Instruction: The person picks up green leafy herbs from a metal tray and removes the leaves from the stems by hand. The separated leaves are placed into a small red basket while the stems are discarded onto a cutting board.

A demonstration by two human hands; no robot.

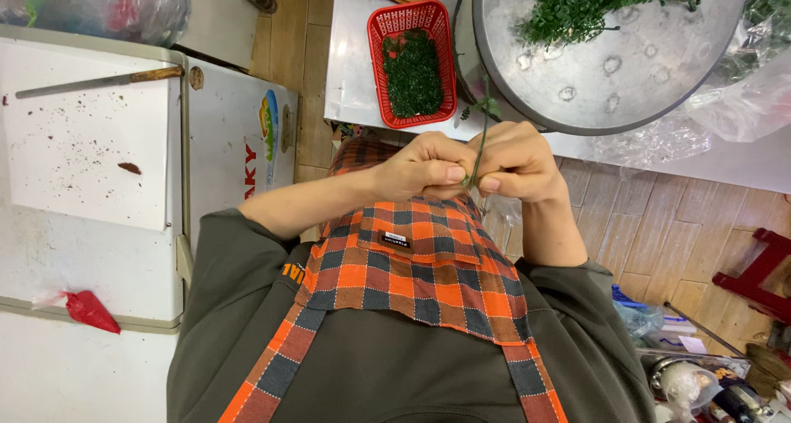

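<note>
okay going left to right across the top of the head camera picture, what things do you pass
Knife on the white board → red basket of chopped greens → herb stem pinched by both hands → big metal tray with leafy greens → clear plastic bag.

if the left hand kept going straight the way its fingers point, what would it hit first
The left hand points at the right hand; it would first meet the green herb stem pinched between them, then the right hand's fingers.
</note>
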